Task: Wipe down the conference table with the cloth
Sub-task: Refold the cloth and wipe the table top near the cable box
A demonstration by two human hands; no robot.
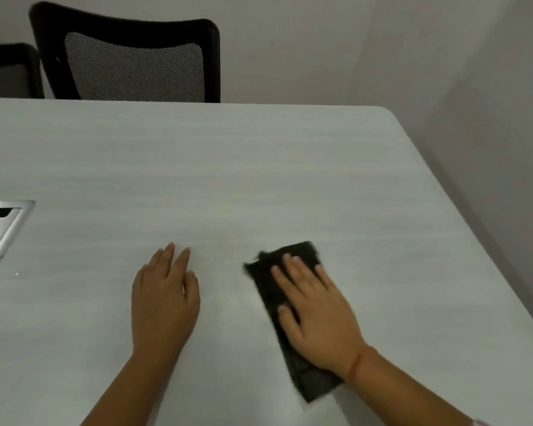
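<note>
Two hands: both lying palm-down on the conference table point(228, 179), well apart from each other.
Left hand point(163, 299): resting flat on bare tabletop, fingers straight and close together, holding nothing.
Right hand point(314, 315): pressing flat on the cloth point(316, 384), fingers straight and slightly spread, not curling round it.
Cloth position: dark, folded into a long strip, lying on the near right part of the table under the right hand; far end blurring, near end sticking out beside the wrist.
Table top: pale grey, showing faint grain, rounding off at the far right corner.
Wristband point(359, 361): red, sitting on the right wrist.
Cable box point(0, 232): metal frame sitting recessed in the tabletop at the left edge of view, showing a dark slot; contents cannot tell.
Chairs: black mesh-back chair point(130, 56) standing behind the far edge; second dark chair point(10, 69) peeking in at far left.
</note>
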